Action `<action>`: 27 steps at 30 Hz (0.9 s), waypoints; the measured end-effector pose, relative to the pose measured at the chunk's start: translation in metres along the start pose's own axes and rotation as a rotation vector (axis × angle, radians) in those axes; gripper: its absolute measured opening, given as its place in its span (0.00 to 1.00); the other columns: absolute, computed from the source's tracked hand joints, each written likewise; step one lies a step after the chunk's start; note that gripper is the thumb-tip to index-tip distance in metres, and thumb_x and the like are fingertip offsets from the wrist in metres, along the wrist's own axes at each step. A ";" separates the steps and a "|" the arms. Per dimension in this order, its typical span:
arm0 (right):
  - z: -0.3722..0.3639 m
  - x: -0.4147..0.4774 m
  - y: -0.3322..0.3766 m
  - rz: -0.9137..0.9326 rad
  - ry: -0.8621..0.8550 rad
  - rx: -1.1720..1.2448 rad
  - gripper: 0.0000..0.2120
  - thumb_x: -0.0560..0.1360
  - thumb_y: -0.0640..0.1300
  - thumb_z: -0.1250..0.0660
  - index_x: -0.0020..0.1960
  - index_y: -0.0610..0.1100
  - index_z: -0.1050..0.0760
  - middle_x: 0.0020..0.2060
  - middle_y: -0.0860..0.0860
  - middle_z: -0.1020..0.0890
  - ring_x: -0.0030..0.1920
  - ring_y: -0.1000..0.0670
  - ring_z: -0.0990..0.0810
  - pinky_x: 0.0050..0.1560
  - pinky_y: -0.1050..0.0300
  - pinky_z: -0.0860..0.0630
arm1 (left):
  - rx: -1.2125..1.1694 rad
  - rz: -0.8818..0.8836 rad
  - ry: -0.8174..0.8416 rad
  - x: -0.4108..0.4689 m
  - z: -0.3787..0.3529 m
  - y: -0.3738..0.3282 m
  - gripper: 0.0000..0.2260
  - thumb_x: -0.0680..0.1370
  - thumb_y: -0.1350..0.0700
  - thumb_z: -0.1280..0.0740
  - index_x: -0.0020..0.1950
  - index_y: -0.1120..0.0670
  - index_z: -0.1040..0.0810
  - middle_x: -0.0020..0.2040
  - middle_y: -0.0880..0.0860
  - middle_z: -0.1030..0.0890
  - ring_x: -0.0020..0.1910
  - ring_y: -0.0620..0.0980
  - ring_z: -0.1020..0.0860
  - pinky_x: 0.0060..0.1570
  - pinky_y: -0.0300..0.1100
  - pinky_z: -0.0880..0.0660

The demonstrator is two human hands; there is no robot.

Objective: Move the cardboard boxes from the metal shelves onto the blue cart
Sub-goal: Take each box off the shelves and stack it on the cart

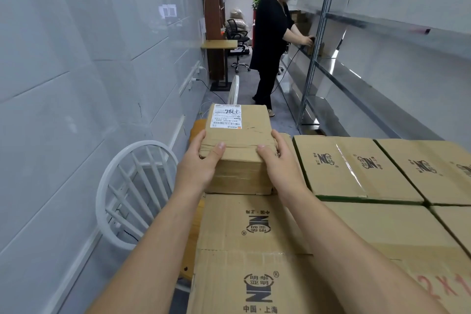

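Note:
A small cardboard box (242, 132) with a white shipping label sits on top of a stack of larger printed cardboard boxes (254, 242). My left hand (201, 160) grips its near left corner, thumb on top. My right hand (277, 158) grips its near right corner, thumb on top as well. More printed boxes (356, 168) lie side by side to the right at the same height. The blue cart is hidden beneath the boxes. Metal shelves (356, 79) run along the right wall.
A white round-backed chair (132, 194) stands at the left, close to the stack, with a second one (234, 89) further on. A person in black (270, 41) stands in the aisle ahead, hands at the shelf. A glossy wall lines the left side.

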State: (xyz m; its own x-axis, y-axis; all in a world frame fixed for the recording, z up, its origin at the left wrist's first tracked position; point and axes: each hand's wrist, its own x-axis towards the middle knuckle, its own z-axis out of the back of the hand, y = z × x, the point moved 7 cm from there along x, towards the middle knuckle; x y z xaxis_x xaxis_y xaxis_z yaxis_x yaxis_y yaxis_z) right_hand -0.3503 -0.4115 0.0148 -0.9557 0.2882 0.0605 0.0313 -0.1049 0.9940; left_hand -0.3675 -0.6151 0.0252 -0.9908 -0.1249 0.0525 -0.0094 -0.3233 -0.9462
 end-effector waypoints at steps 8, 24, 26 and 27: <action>0.002 0.000 -0.001 -0.037 0.047 -0.043 0.29 0.79 0.53 0.36 0.78 0.58 0.40 0.64 0.63 0.25 0.60 0.60 0.26 0.65 0.59 0.32 | 0.041 -0.002 0.001 -0.008 0.000 -0.012 0.27 0.79 0.40 0.36 0.77 0.42 0.37 0.68 0.46 0.28 0.56 0.43 0.33 0.53 0.40 0.35; 0.089 -0.069 0.055 0.313 -0.123 -0.170 0.26 0.81 0.52 0.39 0.78 0.56 0.40 0.74 0.60 0.34 0.74 0.61 0.37 0.74 0.55 0.38 | -0.065 -0.537 -0.042 -0.079 -0.026 -0.105 0.20 0.80 0.49 0.33 0.72 0.43 0.28 0.67 0.38 0.27 0.66 0.31 0.32 0.62 0.24 0.39; 0.114 -0.084 0.064 0.360 -0.159 -0.235 0.26 0.81 0.51 0.38 0.78 0.54 0.39 0.74 0.61 0.34 0.73 0.63 0.37 0.70 0.66 0.37 | -0.097 -0.593 0.007 -0.096 -0.046 -0.118 0.20 0.80 0.51 0.32 0.72 0.45 0.28 0.66 0.37 0.27 0.64 0.26 0.33 0.62 0.21 0.40; 0.128 -0.092 0.066 0.371 -0.183 -0.265 0.26 0.81 0.51 0.37 0.78 0.54 0.39 0.74 0.61 0.34 0.73 0.64 0.37 0.67 0.71 0.37 | -0.112 -0.597 0.034 -0.103 -0.058 -0.123 0.20 0.80 0.50 0.32 0.72 0.45 0.28 0.66 0.37 0.27 0.64 0.24 0.33 0.62 0.22 0.39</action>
State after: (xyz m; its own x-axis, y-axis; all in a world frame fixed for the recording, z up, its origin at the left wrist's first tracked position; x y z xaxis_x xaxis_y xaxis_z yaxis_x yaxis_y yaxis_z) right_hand -0.2225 -0.3237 0.0869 -0.8263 0.3452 0.4451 0.2621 -0.4639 0.8463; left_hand -0.2716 -0.5084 0.1178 -0.8137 0.0785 0.5760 -0.5771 -0.2271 -0.7844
